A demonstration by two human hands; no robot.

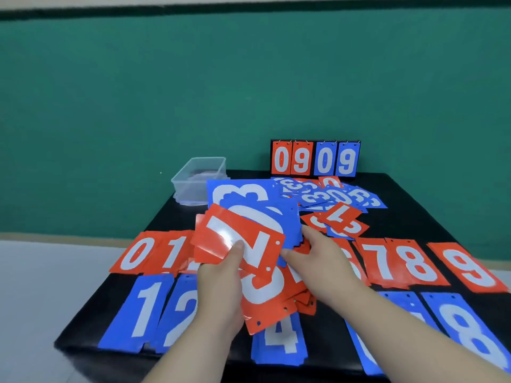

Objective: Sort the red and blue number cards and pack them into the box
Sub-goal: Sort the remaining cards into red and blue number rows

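Observation:
My left hand grips a fanned stack of cards above the table's middle: a red 7 card on top, a red 3 card lower down, and blue 3 cards fanned behind. My right hand pinches the right edge of that same stack. Sorted red piles form a row reading 0, 1, 7, 8, 9. Blue piles run along the near edge, showing 1, 2, 4 and 8. An unsorted heap of small cards lies further back. The clear plastic box stands at the far left corner.
A small flip scoreboard reading 09 09 stands at the black table's far edge. A green wall rises behind. The floor shows at the left, beyond the table edge.

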